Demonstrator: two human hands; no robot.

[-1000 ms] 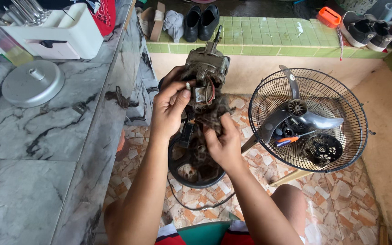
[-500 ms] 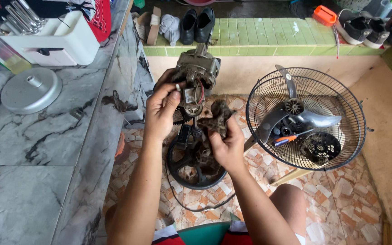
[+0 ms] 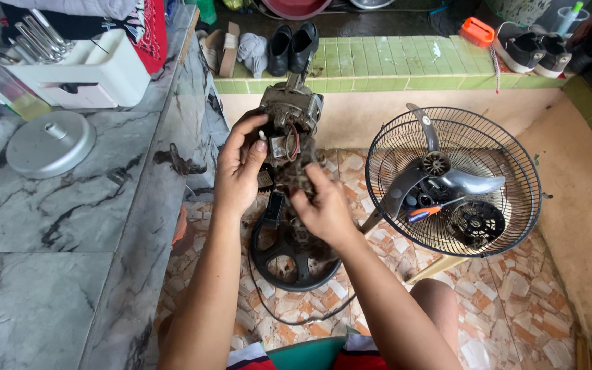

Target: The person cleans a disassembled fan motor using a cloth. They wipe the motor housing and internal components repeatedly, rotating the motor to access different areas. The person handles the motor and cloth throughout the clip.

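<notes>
The left hand [image 3: 240, 171] gripped the side of a dirty fan motor [image 3: 289, 127], held up over the tiled floor [image 3: 515, 301]. The right hand [image 3: 323, 209] pinched its lower part with bent fingers [image 3: 310, 179]. A round black base [image 3: 296, 257] sat below. A wire fan cage [image 3: 455, 179] stood beside them, holding a screwdriver [image 3: 427, 211].

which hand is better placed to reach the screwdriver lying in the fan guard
Right, probably. The right hand sits on the fan motor's lower part, on the side of the fan guard holding the screwdriver; the left hand grips the motor's far side.
</notes>
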